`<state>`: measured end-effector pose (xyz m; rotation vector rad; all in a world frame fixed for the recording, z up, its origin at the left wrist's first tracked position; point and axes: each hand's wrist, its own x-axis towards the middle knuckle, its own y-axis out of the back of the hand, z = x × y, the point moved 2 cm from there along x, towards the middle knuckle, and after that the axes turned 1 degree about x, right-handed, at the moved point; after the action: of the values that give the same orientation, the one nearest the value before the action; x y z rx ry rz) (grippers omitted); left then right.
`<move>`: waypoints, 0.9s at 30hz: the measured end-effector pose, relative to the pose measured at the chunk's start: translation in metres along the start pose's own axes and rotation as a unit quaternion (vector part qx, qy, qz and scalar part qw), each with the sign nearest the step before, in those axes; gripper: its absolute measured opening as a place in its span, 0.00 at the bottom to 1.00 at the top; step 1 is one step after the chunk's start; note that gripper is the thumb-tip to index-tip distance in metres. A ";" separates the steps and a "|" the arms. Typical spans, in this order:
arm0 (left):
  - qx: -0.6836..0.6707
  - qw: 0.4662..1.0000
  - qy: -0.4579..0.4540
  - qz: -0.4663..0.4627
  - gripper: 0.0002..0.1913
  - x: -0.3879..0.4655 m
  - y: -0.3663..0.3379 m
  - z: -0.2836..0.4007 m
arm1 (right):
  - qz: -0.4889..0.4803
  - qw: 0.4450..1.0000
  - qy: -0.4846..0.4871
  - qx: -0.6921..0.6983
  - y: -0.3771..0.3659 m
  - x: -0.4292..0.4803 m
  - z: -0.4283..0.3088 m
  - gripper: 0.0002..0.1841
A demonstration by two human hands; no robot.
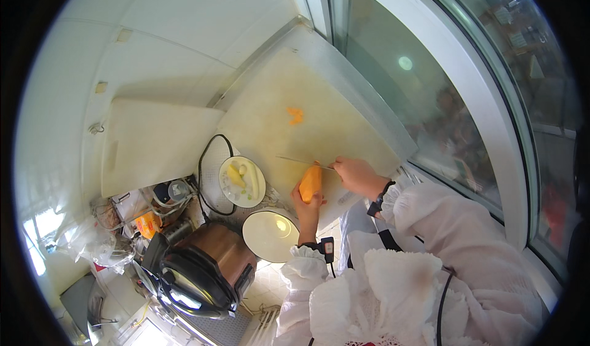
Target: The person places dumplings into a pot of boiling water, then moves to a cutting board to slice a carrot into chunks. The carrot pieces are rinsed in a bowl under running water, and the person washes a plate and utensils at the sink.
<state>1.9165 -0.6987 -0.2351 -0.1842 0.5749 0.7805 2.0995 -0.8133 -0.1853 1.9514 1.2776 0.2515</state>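
My left hand (307, 206) grips the lower end of a peeled orange vegetable (311, 183), perhaps a carrot or a piece of pumpkin. A knife (299, 160) is in my right hand (357, 175), its thin blade lying across the vegetable's far end and pointing left. Whether the edge has entered the flesh cannot be made out. Both hands are over the near part of a large pale cutting board (258, 101). Farther up the board lies a small group of orange pieces (295, 115).
Left of the board stands a plate (256, 201) holding yellow and pale green food pieces. Nearer is a white bowl (271, 235), beside a brown and black electric cooker (216, 258). A black cord (199, 171) loops behind the plate. A second board (156, 138) leans against the wall; a window (415, 101) borders the right.
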 end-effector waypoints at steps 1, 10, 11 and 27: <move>-0.061 0.997 0.037 0.001 0.26 -0.003 0.001 0.000 | 0.015 1.000 -0.003 0.001 0.006 -0.003 -0.006 0.19; -0.421 0.906 -0.056 -0.002 0.26 -0.032 0.018 0.079 | 0.089 0.988 0.003 -0.127 0.072 -0.013 0.013 0.20; -0.457 0.887 -0.068 -0.011 0.26 -0.029 0.020 0.089 | 0.110 0.990 0.008 -0.090 0.074 -0.014 0.019 0.19; -0.222 0.974 0.030 0.009 0.24 -0.028 0.025 0.085 | -0.011 0.997 -0.075 0.030 0.103 0.003 0.054 0.12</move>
<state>1.9184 -0.6674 -0.1478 -0.6173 0.4519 0.9169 2.2013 -0.8571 -0.1512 1.9665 1.2197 0.0544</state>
